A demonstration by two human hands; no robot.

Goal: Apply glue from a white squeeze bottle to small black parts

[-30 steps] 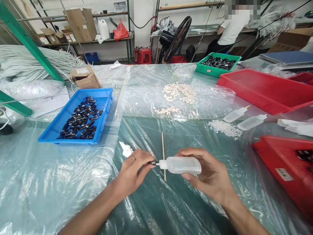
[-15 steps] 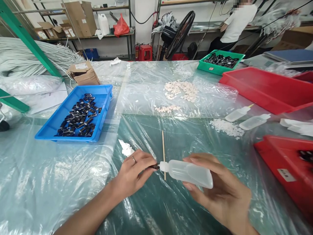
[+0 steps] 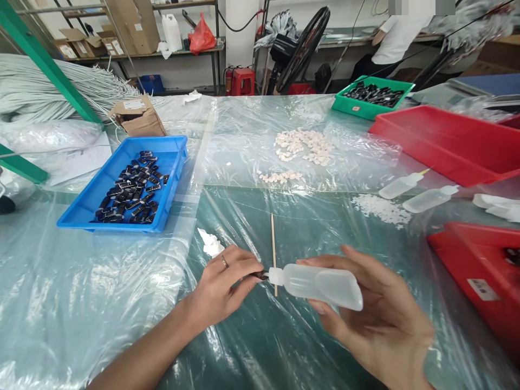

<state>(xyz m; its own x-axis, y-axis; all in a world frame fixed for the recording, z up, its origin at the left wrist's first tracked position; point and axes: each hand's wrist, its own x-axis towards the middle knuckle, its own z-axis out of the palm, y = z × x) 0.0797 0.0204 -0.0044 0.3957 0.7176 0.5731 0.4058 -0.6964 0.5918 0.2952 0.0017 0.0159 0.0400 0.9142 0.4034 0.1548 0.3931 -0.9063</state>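
Observation:
Between the thumb and fingers of my left hand [image 3: 229,284] is a small black part [image 3: 260,275], mostly covered by the fingertips. My right hand [image 3: 374,309] grips a translucent squeeze bottle [image 3: 320,284] that lies almost level, its cap end pointing left. The bottle's tip meets the black part, or comes very close to it; I cannot tell which. Under the bottle's neck a thin wooden stick [image 3: 273,233] lies on the plastic-covered table. A crumpled white tissue [image 3: 211,242] sits just beyond my left hand.
At left stands a blue tray [image 3: 173,187] of black parts. Pale pieces [image 3: 304,145] and white bits [image 3: 382,210] lie beyond my hands. Two more squeeze bottles [image 3: 430,199], red bins [image 3: 459,271] and a green bin [image 3: 353,107] are at right. A person [image 3: 400,40] is in the background.
The bottle and my right hand have shifted slightly right, with some right-hand fingers lifting away from the bottle. My left hand keeps its hold. The camera view has shifted a little.

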